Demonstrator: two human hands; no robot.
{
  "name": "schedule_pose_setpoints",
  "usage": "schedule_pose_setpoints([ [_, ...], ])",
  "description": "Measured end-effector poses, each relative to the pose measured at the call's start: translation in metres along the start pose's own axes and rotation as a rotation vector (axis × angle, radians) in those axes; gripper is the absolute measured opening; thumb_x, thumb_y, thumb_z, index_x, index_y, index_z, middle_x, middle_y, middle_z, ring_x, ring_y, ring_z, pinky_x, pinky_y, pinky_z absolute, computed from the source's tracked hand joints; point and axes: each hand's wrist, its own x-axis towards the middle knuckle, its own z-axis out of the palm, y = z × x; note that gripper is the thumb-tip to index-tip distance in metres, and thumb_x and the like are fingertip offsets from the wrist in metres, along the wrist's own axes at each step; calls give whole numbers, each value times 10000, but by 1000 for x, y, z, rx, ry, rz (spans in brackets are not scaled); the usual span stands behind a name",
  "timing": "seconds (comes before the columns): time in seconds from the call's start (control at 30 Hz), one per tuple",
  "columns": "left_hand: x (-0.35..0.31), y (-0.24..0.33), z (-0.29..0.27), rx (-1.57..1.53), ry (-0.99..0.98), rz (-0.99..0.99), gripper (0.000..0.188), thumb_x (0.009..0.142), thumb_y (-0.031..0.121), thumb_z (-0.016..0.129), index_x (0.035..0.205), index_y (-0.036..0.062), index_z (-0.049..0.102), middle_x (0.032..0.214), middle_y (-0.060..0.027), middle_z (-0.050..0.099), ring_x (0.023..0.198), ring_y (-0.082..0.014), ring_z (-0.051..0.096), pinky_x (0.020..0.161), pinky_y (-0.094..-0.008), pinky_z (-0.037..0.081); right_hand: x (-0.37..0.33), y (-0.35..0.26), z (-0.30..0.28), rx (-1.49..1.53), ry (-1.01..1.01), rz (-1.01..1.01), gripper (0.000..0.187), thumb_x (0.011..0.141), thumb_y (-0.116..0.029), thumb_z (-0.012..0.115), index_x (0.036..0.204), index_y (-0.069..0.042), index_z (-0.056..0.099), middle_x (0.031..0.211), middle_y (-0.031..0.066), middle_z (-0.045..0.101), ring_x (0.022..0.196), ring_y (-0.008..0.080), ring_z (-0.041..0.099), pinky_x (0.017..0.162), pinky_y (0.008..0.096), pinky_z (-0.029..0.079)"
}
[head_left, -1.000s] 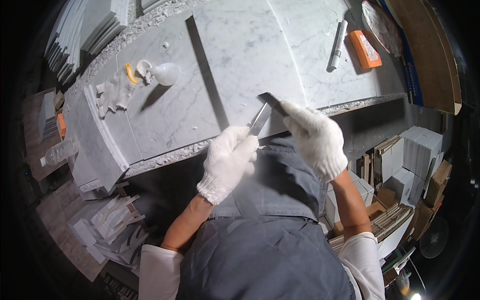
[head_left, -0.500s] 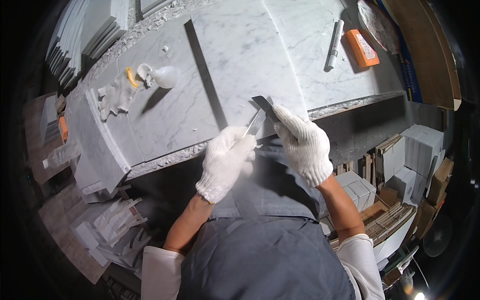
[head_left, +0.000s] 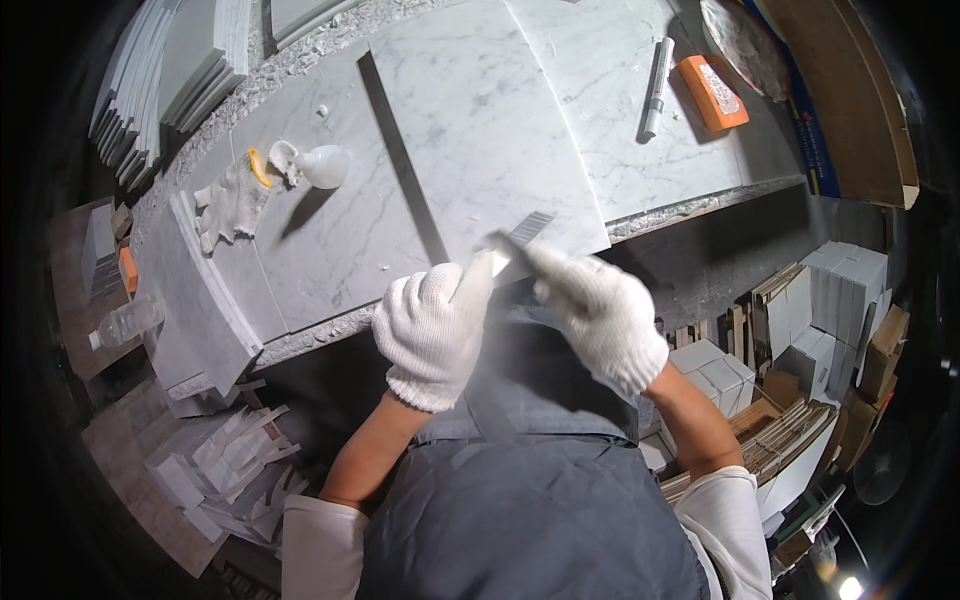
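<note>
A translucent bottle [head_left: 325, 166] sits on the tabletop [head_left: 470, 110] beyond the left hand [head_left: 432, 328] and a clear bottle [head_left: 130, 322] lies farther left, their contents indistinct, as the gloved left hand, closed, pinches a pale strip [head_left: 501, 263] near the tabletop's edge and the right hand [head_left: 602, 312], likewise closed, grips a blurred dark flat tool [head_left: 519, 252] beside it

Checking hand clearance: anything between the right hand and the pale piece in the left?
Only the dark flat tool the right hand holds, at the pale piece in the left hand; blur hides whether they touch. The squeeze bottle and orange block lie off to either side.
</note>
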Motion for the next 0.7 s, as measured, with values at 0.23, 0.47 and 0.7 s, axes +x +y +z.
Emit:
schedule_pose_setpoints([
  [0.23, -5, -4, 12, -96, 89, 6, 268, 793, 247, 772, 1057, 283, 745, 800, 72, 589, 689, -190, 577, 567, -341, 458, 0, 3, 7, 9, 185, -81, 390, 912, -86, 690, 1296, -159, 687, 826, 121, 679, 745, 300, 678, 686, 354, 557],
  [0.47, -1, -3, 8, -101, 70, -33, 255, 782, 235, 786, 1032, 271, 754, 842, 68, 628, 695, -191, 594, 590, -349, 474, 1, 13, 8, 148, 329, -6, 344, 923, -42, 677, 1266, -29, 684, 1024, 198, 727, 935, 310, 718, 842, 334, 559],
  [0.7, 15, -10, -16, -633, 102, -379, 268, 800, 114, 829, 1061, 103, 768, 883, -48, 705, 751, -233, 666, 679, -353, 536, 0, 19, 5, 730, 356, 215, 524, 983, -102, 643, 1478, -13, 496, 790, 6, 597, 586, 51, 494, 511, 205, 424],
])
